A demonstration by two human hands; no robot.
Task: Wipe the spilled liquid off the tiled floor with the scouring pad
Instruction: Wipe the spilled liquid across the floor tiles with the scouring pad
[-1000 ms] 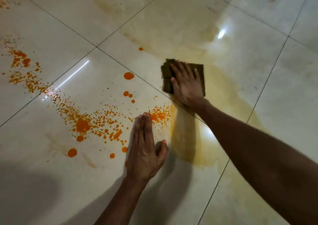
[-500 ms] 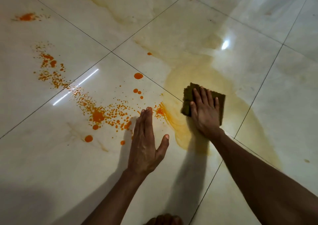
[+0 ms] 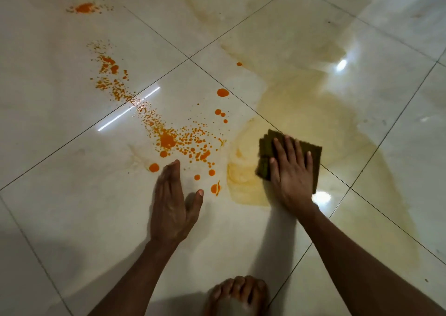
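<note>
A dark green scouring pad (image 3: 266, 146) lies flat on the glossy cream tiled floor (image 3: 60, 219). My right hand (image 3: 290, 173) presses on it with straight, spread fingers. Orange spilled liquid (image 3: 166, 140) is spattered in drops and a trail across the tile to the pad's left. A pale yellow smeared film (image 3: 321, 122) covers the floor around and beyond the pad. My left hand (image 3: 171, 204) rests flat on the floor, fingers together, just below the orange drops.
My bare foot (image 3: 237, 291) stands on the tile at the bottom centre. Dark grout lines cross the floor diagonally. A separate small orange patch (image 3: 84, 7) sits at the far upper left. Light reflections glare on the tiles.
My right hand has dragged the pad toward me across the yellow smear, down to beside the orange drops. The view has shifted so the spill sits more to the right and my foot shows.
</note>
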